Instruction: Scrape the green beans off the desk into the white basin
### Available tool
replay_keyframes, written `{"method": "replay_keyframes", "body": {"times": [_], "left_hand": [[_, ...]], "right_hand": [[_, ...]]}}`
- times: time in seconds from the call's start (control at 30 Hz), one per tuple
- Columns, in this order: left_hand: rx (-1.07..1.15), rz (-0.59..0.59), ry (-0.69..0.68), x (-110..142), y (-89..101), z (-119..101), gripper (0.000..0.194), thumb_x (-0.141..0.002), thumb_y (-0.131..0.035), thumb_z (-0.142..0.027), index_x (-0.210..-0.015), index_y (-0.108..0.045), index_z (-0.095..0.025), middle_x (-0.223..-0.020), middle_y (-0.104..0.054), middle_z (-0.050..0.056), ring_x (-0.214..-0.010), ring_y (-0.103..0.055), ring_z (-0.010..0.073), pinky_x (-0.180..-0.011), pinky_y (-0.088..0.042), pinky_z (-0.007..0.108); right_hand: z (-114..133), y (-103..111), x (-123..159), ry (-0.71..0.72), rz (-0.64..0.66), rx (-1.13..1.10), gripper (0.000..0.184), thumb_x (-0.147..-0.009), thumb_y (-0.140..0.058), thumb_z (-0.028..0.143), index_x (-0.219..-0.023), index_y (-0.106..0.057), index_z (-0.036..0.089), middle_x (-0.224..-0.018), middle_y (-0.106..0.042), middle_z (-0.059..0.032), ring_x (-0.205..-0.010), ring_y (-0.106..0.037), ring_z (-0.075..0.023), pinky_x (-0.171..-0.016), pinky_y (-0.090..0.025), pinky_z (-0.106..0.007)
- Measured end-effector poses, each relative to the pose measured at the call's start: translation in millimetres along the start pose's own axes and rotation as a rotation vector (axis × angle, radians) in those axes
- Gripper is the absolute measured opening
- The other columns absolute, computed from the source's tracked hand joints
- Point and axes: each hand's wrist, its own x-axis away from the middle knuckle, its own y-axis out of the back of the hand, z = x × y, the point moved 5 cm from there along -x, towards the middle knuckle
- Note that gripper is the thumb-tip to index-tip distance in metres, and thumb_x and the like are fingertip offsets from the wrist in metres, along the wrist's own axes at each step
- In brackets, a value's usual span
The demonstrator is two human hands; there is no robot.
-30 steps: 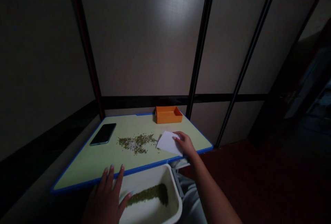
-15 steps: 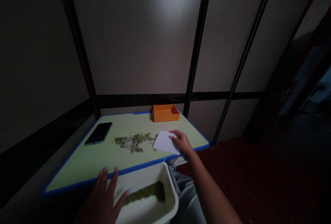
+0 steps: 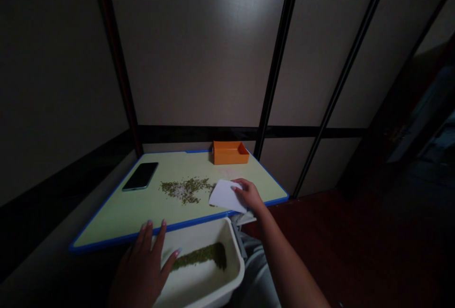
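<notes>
My right hand (image 3: 248,195) grips a white sheet of stiff paper (image 3: 226,196) between thumb and fingers. The sheet's lower edge rests on the table near its front right, against the right end of a scattered heap of small green grains (image 3: 192,186) with pale bits in the middle. My left hand (image 3: 147,260) has its fingers spread over the left side of a white plastic bin (image 3: 232,263), fingertips near the table's front edge. Inside the bin lies a band of green grains (image 3: 202,254). My left palm hides the bin's left wall.
The pale green table (image 3: 124,218) has a blue rim. A dark-screened phone (image 3: 141,176) lies at its left. An orange open box (image 3: 231,155) stands at the back right, close to the panelled wall (image 3: 199,61). The bin sits below the front edge.
The sheet in my right hand has slid slightly left, against the edge of the heap. The whole view has shifted a little. My left hand keeps its spread pose at the bin.
</notes>
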Motion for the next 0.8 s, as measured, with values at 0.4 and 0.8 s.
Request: {"method": "replay_keyframes", "body": {"times": [0.4, 0.8], "left_hand": [[-0.110, 0.182, 0.027, 1, 11.0, -5, 0.061, -0.088, -0.040, -0.043, -0.139, -0.048, -0.011, -0.145, -0.042, 0.024, -0.138, -0.037, 0.0347, -0.099, -0.041, 0.044], [-0.089, 0.297, 0.055, 2, 12.4, -4, 0.062, -0.092, -0.041, -0.042, -0.142, -0.043, -0.006, -0.149, -0.037, 0.022, -0.141, -0.031, 0.0318, -0.104, -0.039, 0.043]], "right_hand": [[2, -7, 6, -0.022, 0.015, -0.017, 0.027, -0.069, -0.066, 0.033, -0.091, -0.072, 0.018, -0.099, -0.075, -0.0071, -0.089, -0.066, -0.0222, -0.084, -0.050, -0.036], [5, -18, 13, -0.042, 0.041, -0.027, 0.028, -0.069, -0.065, 0.032, -0.093, -0.072, 0.017, -0.099, -0.075, -0.0077, -0.090, -0.066, -0.0215, -0.084, -0.050, -0.035]]}}
